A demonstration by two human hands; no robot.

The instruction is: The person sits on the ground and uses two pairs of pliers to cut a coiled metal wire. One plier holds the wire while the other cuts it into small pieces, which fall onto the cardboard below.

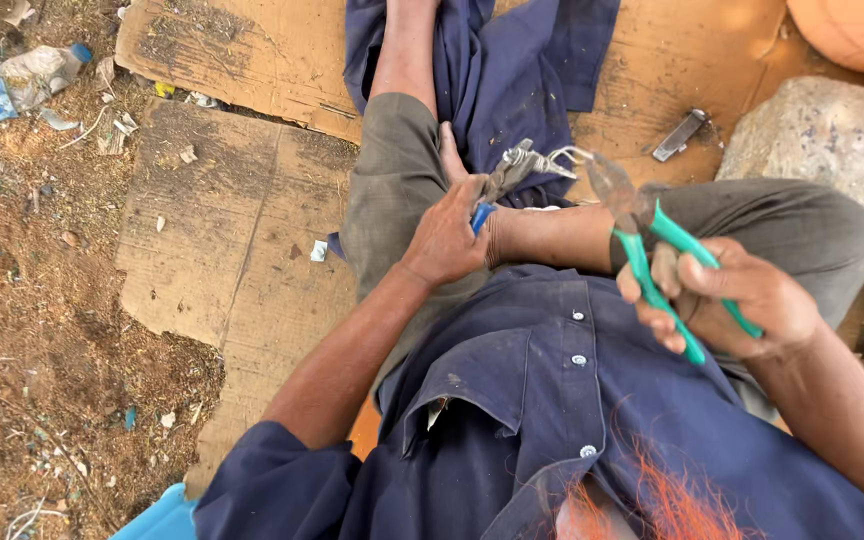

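1. Green-handled pliers sit in the right hand, whose grip is closed around both handles, fingers curled over them from outside.
2. The rusty nose of these pliers points up and left and meets a small bent piece of pale wire.
3. The left hand has its grip closed on a second pair of pliers with blue handles; only a bit of blue shows below the thumb.
4. The grey jaws of the blue-handled pliers clamp the other end of the same wire, so the wire hangs between the two tools, above the person's lap.
5. Both tools are held in the air over a dark blue cloth spread across the legs.
6. The person sits on flattened brown cardboard, legs in grey-olive trousers, wearing a dark blue buttoned shirt.
7. A small flat metal piece lies on the cardboard, well apart from the hands, near a large grey rock.
8. An orange rounded object shows at the top right corner.
9. To the left lies bare dirt with scattered litter, including a crushed plastic bottle.
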